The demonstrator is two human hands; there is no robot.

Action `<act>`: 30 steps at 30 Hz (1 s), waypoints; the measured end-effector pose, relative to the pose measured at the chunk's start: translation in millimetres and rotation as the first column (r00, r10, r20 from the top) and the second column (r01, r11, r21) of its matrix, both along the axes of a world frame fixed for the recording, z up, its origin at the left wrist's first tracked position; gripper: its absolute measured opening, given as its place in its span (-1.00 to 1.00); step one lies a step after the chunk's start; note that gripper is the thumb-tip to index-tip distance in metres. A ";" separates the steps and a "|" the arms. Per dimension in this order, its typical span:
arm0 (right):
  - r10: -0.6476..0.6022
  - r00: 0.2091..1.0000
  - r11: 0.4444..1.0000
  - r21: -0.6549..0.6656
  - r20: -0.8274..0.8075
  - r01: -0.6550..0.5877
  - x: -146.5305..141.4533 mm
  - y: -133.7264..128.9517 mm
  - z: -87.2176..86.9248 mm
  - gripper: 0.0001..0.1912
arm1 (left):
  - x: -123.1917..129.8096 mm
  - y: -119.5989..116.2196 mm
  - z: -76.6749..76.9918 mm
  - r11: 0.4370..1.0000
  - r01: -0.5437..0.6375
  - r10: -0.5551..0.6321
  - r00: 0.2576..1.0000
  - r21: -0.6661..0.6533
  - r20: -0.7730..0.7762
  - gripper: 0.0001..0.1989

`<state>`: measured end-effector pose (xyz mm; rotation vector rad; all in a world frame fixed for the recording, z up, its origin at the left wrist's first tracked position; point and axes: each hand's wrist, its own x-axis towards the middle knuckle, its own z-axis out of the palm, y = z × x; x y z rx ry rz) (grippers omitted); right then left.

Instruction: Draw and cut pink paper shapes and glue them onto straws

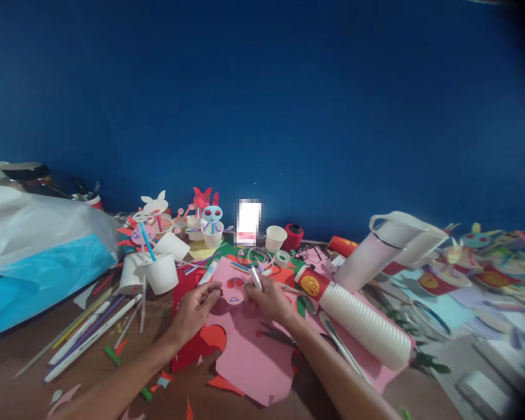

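Observation:
My right hand is shut on a white marker pen, with the tip down on a pink paper cutout. Red shapes and small drawn marks show on that cutout. My left hand lies at its left side, with the fingertips resting against the paper and holding nothing I can see. Below both hands spreads a larger pink paper sheet over red paper. A long stack of white paper cups with a red cup on its end lies to the right of my right hand.
Paper-cup figures, white cups and tape rolls stand at the back against a blue wall. Straws and sticks lie on the wooden table at left, beside a plastic bag. More crafts crowd the right.

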<state>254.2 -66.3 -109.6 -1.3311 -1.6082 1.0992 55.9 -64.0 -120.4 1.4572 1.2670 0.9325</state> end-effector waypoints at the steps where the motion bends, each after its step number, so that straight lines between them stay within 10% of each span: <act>1: 0.004 1.000 1.000 0.001 -0.011 -0.004 -0.9 -0.5 0.3 -0.86 | 0.6 0.9 0.8 1.000 -0.002 0.002 1.000 -0.015 0.012 -0.62; 30: 0.016 0.997 1.000 0.016 0.080 -0.017 -6.7 -5.2 1.7 -0.85 | 0.3 0.3 0.6 0.996 0.082 -0.081 0.996 0.027 -0.029 -0.74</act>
